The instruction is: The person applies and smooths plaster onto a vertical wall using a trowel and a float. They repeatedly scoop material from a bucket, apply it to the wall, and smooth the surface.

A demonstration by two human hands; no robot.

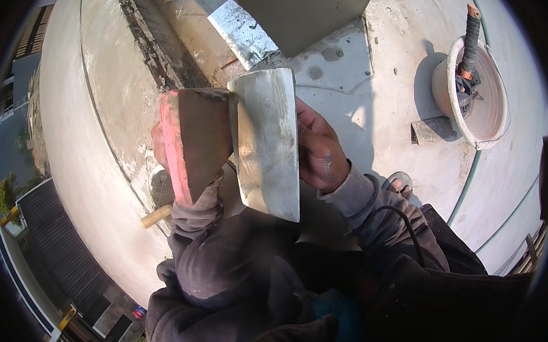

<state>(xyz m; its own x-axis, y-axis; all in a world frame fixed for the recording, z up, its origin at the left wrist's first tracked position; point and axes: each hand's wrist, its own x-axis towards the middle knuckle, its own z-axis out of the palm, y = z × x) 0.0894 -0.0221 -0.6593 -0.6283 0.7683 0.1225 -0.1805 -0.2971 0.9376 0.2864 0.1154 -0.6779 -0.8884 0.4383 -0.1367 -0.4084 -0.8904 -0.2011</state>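
My left hand [158, 144] grips a flat block with a pink edge [177, 149] and a brownish face in shadow. Its fingers curl round the outer side, and the block hides much of the hand. Beside it, my right hand [320, 150] holds a rectangular pale grey plate [268, 140], streaked and smeared. The thumb shows at the plate's right edge; the other fingers are partly hidden behind it. Block and plate are held side by side, close together at the top; I cannot tell whether they touch. Below my left hand, a wooden handle [156, 216] sticks out by the ledge.
A pale bucket [499, 112] at the right holds tools, one with a dark-wrapped handle [469, 48]. A whitish flat piece [241, 34] lies beyond my hands. Green hose [464, 193] crosses the floor near a sandalled foot [399, 184]. A rough-edged wall [100, 123] runs along the left.
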